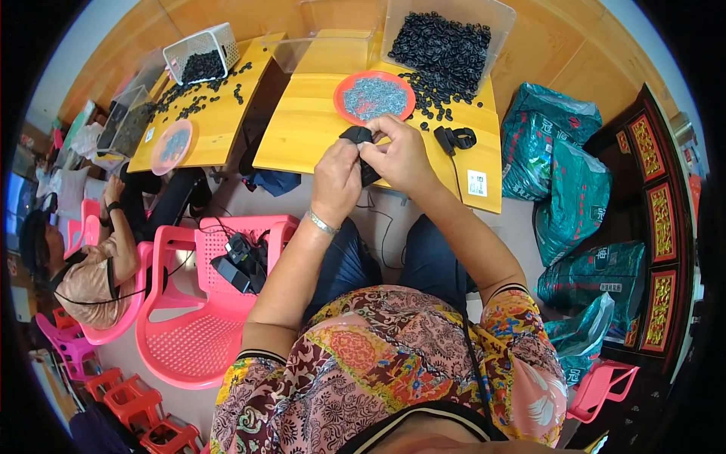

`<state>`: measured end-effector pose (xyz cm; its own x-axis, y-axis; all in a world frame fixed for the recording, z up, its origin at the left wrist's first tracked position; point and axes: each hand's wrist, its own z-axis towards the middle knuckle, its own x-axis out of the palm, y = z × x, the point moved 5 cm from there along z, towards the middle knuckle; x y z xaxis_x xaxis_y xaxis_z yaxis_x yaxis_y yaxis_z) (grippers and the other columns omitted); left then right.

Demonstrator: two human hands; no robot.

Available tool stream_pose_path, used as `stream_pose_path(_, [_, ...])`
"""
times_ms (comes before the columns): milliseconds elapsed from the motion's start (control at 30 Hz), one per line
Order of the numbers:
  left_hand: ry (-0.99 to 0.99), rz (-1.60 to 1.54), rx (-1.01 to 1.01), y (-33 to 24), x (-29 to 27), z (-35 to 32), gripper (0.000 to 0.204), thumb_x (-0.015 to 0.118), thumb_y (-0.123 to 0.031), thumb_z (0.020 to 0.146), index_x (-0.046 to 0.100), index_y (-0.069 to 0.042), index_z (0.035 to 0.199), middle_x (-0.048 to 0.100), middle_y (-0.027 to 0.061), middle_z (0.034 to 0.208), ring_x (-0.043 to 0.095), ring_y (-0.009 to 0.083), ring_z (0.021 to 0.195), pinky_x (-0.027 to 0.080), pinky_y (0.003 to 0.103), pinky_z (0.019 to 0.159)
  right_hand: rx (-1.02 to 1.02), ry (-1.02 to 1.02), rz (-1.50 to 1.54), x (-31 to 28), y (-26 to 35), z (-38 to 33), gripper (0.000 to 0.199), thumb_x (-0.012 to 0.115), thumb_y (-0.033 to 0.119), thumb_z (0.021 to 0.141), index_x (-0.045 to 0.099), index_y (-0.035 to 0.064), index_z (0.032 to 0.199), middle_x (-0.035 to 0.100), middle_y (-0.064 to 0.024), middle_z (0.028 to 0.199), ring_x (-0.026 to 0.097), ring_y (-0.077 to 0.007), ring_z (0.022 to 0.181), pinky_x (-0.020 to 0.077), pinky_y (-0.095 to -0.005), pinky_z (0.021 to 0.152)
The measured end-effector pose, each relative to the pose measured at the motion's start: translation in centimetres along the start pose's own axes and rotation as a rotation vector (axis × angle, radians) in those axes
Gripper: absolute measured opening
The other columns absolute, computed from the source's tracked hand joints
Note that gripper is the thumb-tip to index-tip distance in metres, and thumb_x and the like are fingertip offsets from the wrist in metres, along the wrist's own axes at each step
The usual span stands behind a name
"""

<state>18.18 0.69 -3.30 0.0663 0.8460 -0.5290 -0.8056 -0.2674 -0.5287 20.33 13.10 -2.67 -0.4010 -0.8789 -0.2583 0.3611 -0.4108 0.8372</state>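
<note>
Left hand [338, 180]: closed, pinching a black part [369, 175]. Right hand [404, 153]: closed on the same part, which is over the tabletop's [299, 140] near edge, partly hidden by fingers. Red plate [339, 104] of silver bits [372, 97]: just beyond the hands. Clear bin [501, 30]: far right corner, black pieces [442, 47] inside and scattered before it. Corded black band [446, 141]: near right edge.

White printed label [477, 182] at front right corner of nearer yellow tabletop [299, 144]; print too small to read. Smaller white label [150, 135] by left edge of other tabletop [215, 136], illegible. Teal bags [578, 200]: pale printed characters [600, 259].
</note>
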Motion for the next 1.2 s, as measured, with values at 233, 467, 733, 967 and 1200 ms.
stream_pose_path(233, [0.159, 0.102, -0.020, -0.3, 1.5, -0.5, 0.029, 0.057, -0.006, 0.072, 0.059, -0.002, 0.101, 0.059, 0.0184, 0.082, 0.057, 0.0365, 0.076, 0.048, 0.041, 0.064, -0.411, -0.067, -0.384, -0.2, 3.5, -1.4, 0.017, 0.063, 0.009, 0.062, 0.058, 0.0026, 0.077, 0.057, -0.0118, 0.078, 0.053, -0.0302, 0.078, 0.0448, -0.0375, 0.068])
stream_pose_path(467, [0.169, 0.020, -0.032, 1.1, 1.8, 0.6, 0.066, 0.054, -0.007, 0.077, 0.033, -0.006, 0.139, 0.061, 0.0197, 0.092, 0.058, 0.0363, 0.084, 0.048, 0.038, 0.070, -0.357, -0.125, -0.337, -0.1, 3.4, -2.1, 0.014, 0.066, 0.009, 0.068, 0.054, 0.0027, 0.073, 0.055, -0.0117, 0.075, 0.052, -0.0295, 0.073, 0.0433, -0.0379, 0.065])
stream_pose_path(733, [0.033, -0.552, -0.481, 3.8, 2.2, 2.5, 0.065, 0.042, 0.003, 0.075, 0.030, 0.000, 0.139, 0.063, 0.0179, 0.106, 0.062, 0.0256, 0.092, 0.046, 0.029, 0.082, -0.057, -0.048, -0.070, -0.1, 0.8, -1.6, 0.010, 0.062, 0.009, 0.081, 0.056, 0.0010, 0.080, 0.055, -0.0072, 0.071, 0.055, -0.0154, 0.066, 0.0442, -0.0278, 0.062])
stream_pose_path(967, [0.038, -0.659, -0.454, 4.2, 2.2, 0.8, 0.068, 0.052, -0.012, 0.086, 0.017, -0.001, 0.143, 0.056, 0.0214, 0.117, 0.060, 0.0222, 0.097, 0.049, 0.028, 0.082, -0.132, 0.177, -0.149, 0.7, 1.6, -1.3, 0.022, 0.067, 0.015, 0.080, 0.059, 0.0006, 0.095, 0.060, -0.0044, 0.082, 0.055, -0.0098, 0.077, 0.0459, -0.0263, 0.074])
stream_pose_path(1200, [0.119, -0.552, -0.413, 3.0, 1.8, -0.3, 0.066, 0.049, -0.006, 0.086, 0.017, -0.002, 0.143, 0.056, 0.0219, 0.119, 0.060, 0.0245, 0.100, 0.048, 0.031, 0.084, 0.255, 0.365, 0.358, 2.3, -1.2, -0.8, 0.014, 0.064, 0.014, 0.083, 0.059, 0.0018, 0.082, 0.055, 0.0028, 0.073, 0.048, -0.0050, 0.068, 0.0414, -0.0220, 0.061])
